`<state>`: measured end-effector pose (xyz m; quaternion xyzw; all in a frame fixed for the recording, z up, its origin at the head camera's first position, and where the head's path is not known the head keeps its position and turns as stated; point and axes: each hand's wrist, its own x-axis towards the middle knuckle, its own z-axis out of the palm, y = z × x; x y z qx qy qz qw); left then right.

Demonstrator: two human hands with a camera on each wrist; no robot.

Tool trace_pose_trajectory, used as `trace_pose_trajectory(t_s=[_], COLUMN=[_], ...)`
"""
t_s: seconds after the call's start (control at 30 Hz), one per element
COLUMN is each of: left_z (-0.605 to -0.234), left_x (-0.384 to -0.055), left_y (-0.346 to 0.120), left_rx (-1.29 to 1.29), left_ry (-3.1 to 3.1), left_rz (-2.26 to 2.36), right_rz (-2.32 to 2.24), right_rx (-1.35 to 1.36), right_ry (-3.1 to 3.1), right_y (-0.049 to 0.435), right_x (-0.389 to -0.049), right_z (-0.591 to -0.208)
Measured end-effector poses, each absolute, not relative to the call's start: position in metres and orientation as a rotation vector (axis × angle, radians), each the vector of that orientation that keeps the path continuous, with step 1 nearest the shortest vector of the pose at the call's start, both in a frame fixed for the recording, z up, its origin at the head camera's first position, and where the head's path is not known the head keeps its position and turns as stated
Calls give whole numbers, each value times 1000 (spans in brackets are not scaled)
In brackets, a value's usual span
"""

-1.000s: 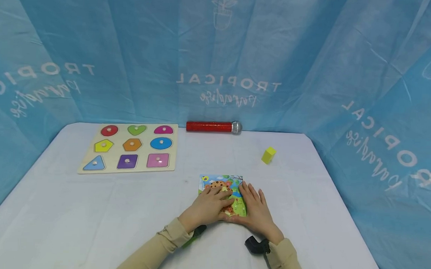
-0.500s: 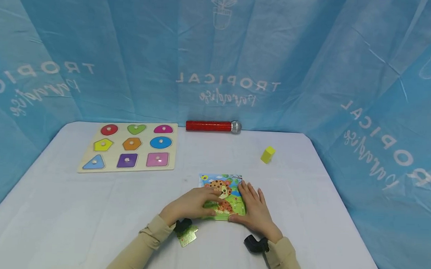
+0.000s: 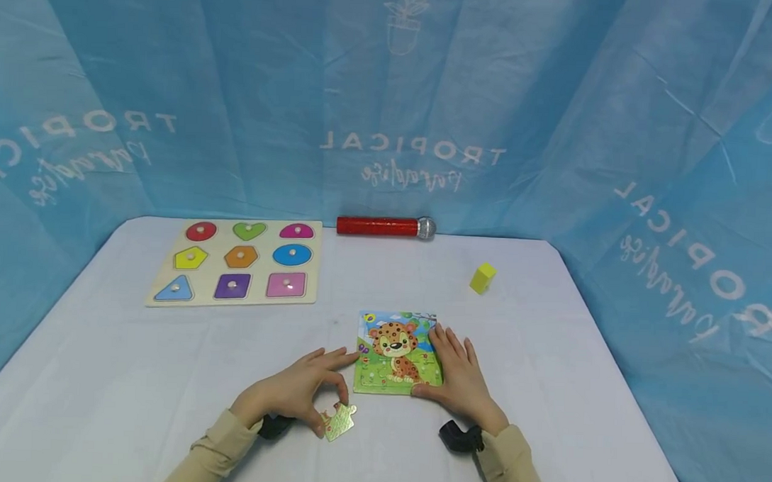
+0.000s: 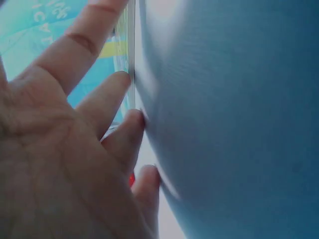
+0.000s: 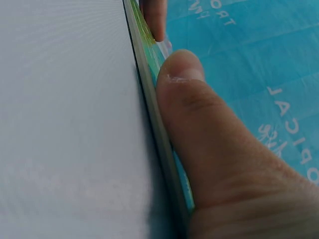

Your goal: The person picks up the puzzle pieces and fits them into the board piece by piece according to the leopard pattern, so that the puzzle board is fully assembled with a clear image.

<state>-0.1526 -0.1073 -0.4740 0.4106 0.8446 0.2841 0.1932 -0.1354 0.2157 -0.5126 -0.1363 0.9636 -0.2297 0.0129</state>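
A square jigsaw puzzle (image 3: 388, 369) with a cartoon leopard lies flat in the middle front of the table. My right hand (image 3: 460, 378) rests along its right side, fingers straight, thumb at the lower edge; the thumb (image 5: 187, 99) lies on the board's rim in the right wrist view. To the puzzle's left, my left hand (image 3: 298, 387) pinches a loose, gold-green puzzle piece (image 3: 339, 424) by its edges between thumb and index finger. Its other fingers stretch toward the board's left edge. In the left wrist view, several fingertips (image 4: 133, 119) touch the table; the piece is out of sight.
A wooden shape board (image 3: 202, 281) with knobbed pieces lies at the back left. A red toy microphone (image 3: 380, 226) lies along the back edge. The yellow block (image 3: 483, 278) sits right of centre. Blue printed curtains (image 3: 391, 92) surround the table.
My left hand has come off the puzzle's face, moving left and toward me to the loose piece, uncovering the leopard picture. The right hand has stayed at the board's right side.
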Motion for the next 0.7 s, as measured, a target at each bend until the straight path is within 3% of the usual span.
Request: trace_pose_trajectory(t_s=[0.4, 0.7], left_z=[-472, -469], left_x=[-158, -160], left_y=[-86, -67], left_rx=[904, 1053], left_ry=[2501, 2469], left_rz=[1005, 890], right_rz=[-735, -747], right_rx=[-421, -428], right_ry=[3014, 3013], right_y=[219, 216], right_x=[-135, -136], right_z=[-517, -517])
